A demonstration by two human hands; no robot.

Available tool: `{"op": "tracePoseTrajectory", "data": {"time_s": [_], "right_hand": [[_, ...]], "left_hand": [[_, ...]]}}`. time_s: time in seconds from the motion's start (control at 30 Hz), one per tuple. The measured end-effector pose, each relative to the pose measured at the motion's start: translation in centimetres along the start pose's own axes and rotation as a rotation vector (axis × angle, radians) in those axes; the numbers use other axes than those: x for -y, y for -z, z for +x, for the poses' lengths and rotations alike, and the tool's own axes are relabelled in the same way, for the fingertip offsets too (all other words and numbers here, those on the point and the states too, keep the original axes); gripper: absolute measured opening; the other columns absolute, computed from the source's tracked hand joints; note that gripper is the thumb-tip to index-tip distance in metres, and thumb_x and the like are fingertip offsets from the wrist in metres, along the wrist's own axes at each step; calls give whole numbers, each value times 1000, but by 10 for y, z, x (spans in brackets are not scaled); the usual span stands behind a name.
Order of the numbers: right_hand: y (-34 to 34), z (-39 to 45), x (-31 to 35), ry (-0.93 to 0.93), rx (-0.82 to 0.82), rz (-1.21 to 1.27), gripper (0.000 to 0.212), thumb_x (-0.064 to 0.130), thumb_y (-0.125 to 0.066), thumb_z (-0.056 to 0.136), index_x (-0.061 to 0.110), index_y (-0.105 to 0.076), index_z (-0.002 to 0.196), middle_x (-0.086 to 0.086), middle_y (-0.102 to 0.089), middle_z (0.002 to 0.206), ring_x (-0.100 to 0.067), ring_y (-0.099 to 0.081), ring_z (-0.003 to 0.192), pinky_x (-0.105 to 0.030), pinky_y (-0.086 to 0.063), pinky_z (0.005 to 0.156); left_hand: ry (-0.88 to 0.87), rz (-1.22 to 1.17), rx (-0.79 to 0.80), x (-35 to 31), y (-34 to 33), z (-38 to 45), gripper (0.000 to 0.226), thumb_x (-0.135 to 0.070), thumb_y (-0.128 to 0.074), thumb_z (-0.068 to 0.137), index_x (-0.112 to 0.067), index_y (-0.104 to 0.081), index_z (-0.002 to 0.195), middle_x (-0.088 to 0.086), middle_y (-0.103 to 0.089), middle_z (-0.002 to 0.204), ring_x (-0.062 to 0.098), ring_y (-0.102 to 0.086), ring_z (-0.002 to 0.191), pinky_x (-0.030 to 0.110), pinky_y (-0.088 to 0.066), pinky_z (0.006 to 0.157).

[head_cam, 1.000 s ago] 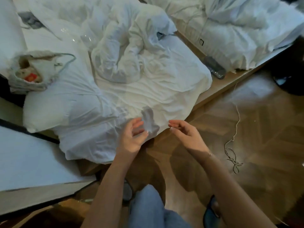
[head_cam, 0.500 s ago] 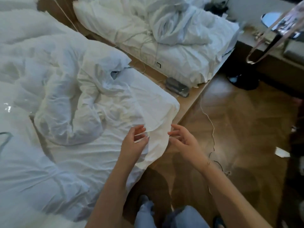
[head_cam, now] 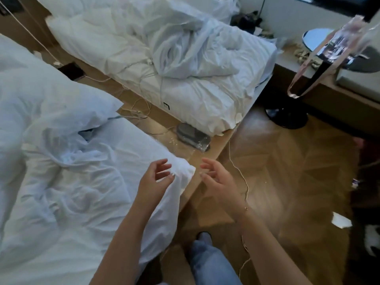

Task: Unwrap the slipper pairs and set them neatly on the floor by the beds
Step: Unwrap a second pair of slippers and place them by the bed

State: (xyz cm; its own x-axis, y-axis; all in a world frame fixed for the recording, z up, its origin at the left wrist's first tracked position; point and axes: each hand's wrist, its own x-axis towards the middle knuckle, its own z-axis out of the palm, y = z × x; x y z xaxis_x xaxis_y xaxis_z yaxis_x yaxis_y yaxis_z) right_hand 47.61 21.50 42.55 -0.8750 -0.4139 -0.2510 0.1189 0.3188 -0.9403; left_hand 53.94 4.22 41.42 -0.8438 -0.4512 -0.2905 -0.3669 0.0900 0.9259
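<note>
A pair of grey slippers in clear plastic wrap (head_cam: pixel 193 136) lies on the wooden platform (head_cam: pixel 207 157) between the two beds, at the foot of the far bed (head_cam: pixel 185 99). My left hand (head_cam: pixel 155 179) hovers over the corner of the near bed (head_cam: pixel 82 192), fingers apart and holding nothing. My right hand (head_cam: pixel 218 182) is raised beside it over the platform edge, also with fingers spread and nothing in it. Both hands are well short of the wrapped slippers.
White cables (head_cam: pixel 240 175) trail over the platform and parquet floor (head_cam: pixel 287 171). A dark phone (head_cam: pixel 71 71) lies on the platform at upper left. A black round-based stand (head_cam: pixel 287 116) and a low bench (head_cam: pixel 339 108) are on the right. A white scrap (head_cam: pixel 341 220) lies on the floor.
The view has swung right, from the near bed's pillow side to the gap between the beds. My left hand has let go of the white sheet corner; both hands rose, fingers spread.
</note>
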Motion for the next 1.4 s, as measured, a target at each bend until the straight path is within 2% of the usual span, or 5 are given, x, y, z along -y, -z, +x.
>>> {"op": "tracePoseTrajectory", "data": {"time_s": [0.27, 0.5, 0.97, 1.17, 1.4], "right_hand": [[102, 150, -3, -19, 82, -93, 35, 14, -55, 94, 25, -52, 127, 6, -61, 115, -6, -59, 98, -12, -51, 75], [130, 275, -3, -37, 111, -100, 36, 15, -58, 93, 23, -55, 127, 8, -62, 114, -6, -58, 96, -14, -48, 77], [155, 501, 6, -103, 424, -325, 34, 19, -53, 95, 25, -53, 128, 9, -58, 120, 1, -56, 99, -9, -48, 70], [144, 589, -46, 100, 733, -712, 39, 27, -50, 96, 24, -49, 135, 7, -51, 134, -10, -50, 120, -25, -42, 101], [117, 679, -155, 523, 953, -1013, 46, 23, -52, 92, 16, -46, 138, -4, -34, 151, -23, -28, 139, -39, -32, 113]], "left_hand": [[54, 77, -27, -56, -83, 129, 37, -12, -64, 89, -23, -54, 123, -8, -61, 117, 9, -58, 106, 16, -45, 84], [128, 18, -108, -73, -109, 258, 30, -13, -63, 88, -23, -57, 115, -12, -63, 100, 1, -60, 93, 21, -47, 85], [392, -32, -234, -71, -142, 438, 25, -26, -59, 93, -25, -54, 117, -8, -58, 111, 10, -55, 101, 17, -44, 74], [533, -123, -423, -29, -172, 469, 25, -25, -58, 91, -24, -57, 116, -6, -62, 109, 8, -58, 97, 15, -41, 67], [742, -299, -584, 74, -231, 499, 20, -22, -59, 91, -26, -59, 111, -3, -61, 109, 13, -58, 98, 25, -48, 79]]}}
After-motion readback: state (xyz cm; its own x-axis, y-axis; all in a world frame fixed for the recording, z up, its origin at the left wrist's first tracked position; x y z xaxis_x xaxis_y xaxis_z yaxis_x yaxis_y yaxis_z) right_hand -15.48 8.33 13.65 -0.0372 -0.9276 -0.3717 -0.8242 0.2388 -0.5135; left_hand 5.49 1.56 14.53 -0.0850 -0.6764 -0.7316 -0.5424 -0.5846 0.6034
